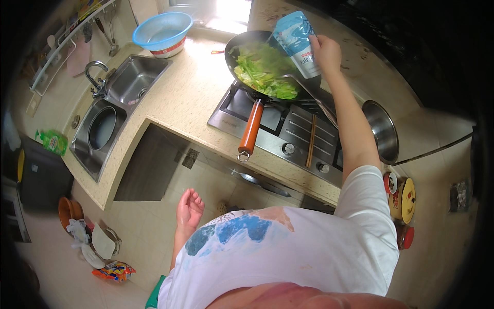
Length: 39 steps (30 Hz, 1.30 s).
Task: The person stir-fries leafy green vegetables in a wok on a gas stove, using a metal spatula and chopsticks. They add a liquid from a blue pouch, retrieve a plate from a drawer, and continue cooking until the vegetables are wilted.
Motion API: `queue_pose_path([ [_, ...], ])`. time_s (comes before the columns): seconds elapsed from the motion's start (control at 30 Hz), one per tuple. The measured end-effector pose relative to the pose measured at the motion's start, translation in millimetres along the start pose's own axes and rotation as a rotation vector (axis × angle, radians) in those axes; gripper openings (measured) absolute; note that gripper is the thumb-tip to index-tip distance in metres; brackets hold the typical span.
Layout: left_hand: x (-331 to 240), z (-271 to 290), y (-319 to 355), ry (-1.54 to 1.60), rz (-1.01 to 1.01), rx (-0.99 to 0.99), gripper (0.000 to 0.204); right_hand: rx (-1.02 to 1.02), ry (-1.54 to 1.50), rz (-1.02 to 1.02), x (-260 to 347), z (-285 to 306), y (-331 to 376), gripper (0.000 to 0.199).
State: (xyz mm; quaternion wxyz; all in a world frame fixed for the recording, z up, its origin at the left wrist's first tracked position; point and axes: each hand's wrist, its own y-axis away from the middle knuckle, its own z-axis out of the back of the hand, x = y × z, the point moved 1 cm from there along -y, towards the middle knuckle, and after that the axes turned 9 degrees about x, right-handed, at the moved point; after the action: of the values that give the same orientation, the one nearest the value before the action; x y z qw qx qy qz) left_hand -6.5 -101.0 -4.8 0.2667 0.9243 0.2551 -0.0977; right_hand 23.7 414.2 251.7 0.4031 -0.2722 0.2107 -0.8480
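My right hand (pixel 327 52) grips a blue and white pouch (pixel 298 44) by its side edge. The pouch hangs tilted over the right side of a black wok (pixel 249 39) on the stove; whether anything comes out of it I cannot tell. Chopped green leafy vegetables (pixel 265 69) lie in the wok, with a haze over them. The wok's orange-brown handle (pixel 250 131) points toward me. A metal turner (pixel 321 105) rests in the wok, its handle passing beside my forearm. My left hand (pixel 190 208) hangs low in front of the counter with nothing in it, fingers loosely curled and apart.
Chopsticks (pixel 312 141) lie across the steel stove top (pixel 222 119), near its knobs. A steel bowl (pixel 381 131) stands right of my forearm, jars and a yellow-lidded tin (pixel 408 198) nearer me. At left are a double sink (pixel 135 77) and a blue basin (pixel 163 28).
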Motion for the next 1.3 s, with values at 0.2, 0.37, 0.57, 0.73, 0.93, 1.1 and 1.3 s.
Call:
queue_pose_path([
  [0.2, 13.6, -12.4, 2.3, -0.04, 0.02, 0.025, 0.013, -0.151, -0.686, -0.184, -31.8, 0.5, 33.8, 0.03],
  [0.37, 28.7, -32.5, -3.0, -0.116, 0.09, 0.073, 0.014, -0.347, -1.467, -0.357, -48.5, 20.8, 86.2, 0.024],
  [0.57, 62.5, -58.0, -16.2, -0.172, 0.257, 0.216, 0.017, -0.695, -1.593, -0.346, -102.6, 90.3, 168.8, 0.024],
  [0.73, 98.3, -81.9, -22.2, -0.254, 0.355, 0.154, 0.017, -0.876, -1.243, -0.425, -203.8, 180.5, 315.2, 0.02],
  [0.93, 139.0, -108.9, -29.9, -0.353, 0.437, 0.154, 0.016, -1.308, -0.435, -0.779, -279.2, 300.5, 534.9, 0.017],
  [1.1, 170.7, -127.5, -32.2, -0.422, 0.447, 0.119, 0.015, -1.781, 0.03, -0.722, -289.1, 352.9, 666.1, 0.029],
  [1.3, 197.3, -151.6, -27.2, -0.585, 0.481, 0.17, 0.013, -1.721, 0.354, -0.93, -353.9, 373.1, 745.6, 0.031],
])
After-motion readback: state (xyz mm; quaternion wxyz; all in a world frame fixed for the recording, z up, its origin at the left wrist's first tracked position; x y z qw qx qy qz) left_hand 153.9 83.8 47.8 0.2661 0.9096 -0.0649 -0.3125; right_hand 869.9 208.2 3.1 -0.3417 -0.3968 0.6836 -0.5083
